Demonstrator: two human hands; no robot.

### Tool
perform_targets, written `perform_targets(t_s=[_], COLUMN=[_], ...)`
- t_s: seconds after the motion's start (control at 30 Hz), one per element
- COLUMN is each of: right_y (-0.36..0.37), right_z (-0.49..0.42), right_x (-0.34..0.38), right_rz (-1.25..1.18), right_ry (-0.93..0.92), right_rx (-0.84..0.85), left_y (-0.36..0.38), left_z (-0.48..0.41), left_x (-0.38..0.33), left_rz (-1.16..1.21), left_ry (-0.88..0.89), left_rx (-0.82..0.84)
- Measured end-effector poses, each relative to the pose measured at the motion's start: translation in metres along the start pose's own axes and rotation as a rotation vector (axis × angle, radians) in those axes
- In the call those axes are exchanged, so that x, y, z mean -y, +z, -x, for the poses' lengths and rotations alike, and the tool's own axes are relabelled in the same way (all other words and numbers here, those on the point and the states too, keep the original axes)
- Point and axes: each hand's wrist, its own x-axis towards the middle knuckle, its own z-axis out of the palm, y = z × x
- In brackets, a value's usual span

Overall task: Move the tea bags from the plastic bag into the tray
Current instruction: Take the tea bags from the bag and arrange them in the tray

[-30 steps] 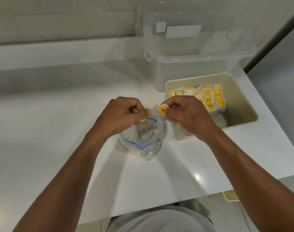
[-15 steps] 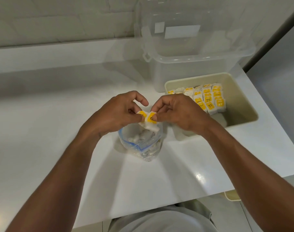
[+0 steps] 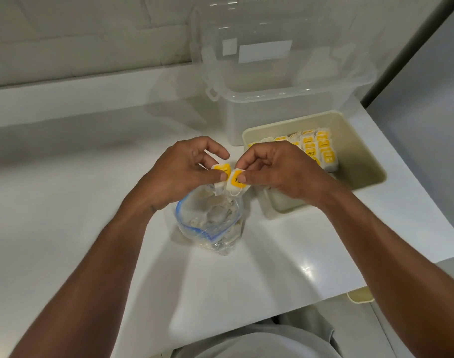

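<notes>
- Since the frame one second back, the left hand has come off the rim of the plastic bag. It has risen to meet the right hand above the bag's mouth. Over the last half second both hands have barely shifted.
- Left hand: the thumb and a lower finger pinch the left tea bag at its yellow tag. The index finger is lifted clear and curled above it.
- Right hand: the thumb and forefinger pinch the right tea bag at its yellow tag. The other fingers are curled toward the palm. A short loop of string hangs below this tea bag.
- The two held tea bags sit side by side in the air. Whether their edges touch cannot be told.
- Plastic bag: clear, with a blue seal strip. It stands open on the white counter, directly below the hands. Loose tea bags lie inside it.
- Tray: beige and rectangular, on the counter just right of the plastic bag. Rows of packed tea bags with yellow tags fill its far part. The right hand hides part of it.
- Clear storage box: it stands behind the tray, near the tiled wall.
</notes>
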Motion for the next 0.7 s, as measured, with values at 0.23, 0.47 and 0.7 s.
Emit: perform_targets(t_s=[0.23, 0.47, 0.7], right_y=[-0.036, -0.125, -0.179], right_z=[0.009, 0.005, -0.014], right_x=[-0.009, -0.023, -0.047], right_rz=[-0.013, 0.098, 0.145], right_ry=[-0.001, 0.032, 0.032], right_rx=[-0.041, 0.041, 0.110], left_y=[0.020, 0.059, 0.096], left_z=[-0.020, -0.061, -0.097], left_x=[-0.018, -0.053, -0.073], left_rz=[-0.019, -0.098, -0.251], left_ry=[0.089, 0.144, 0.106], left_rx=[-0.047, -0.091, -0.086])
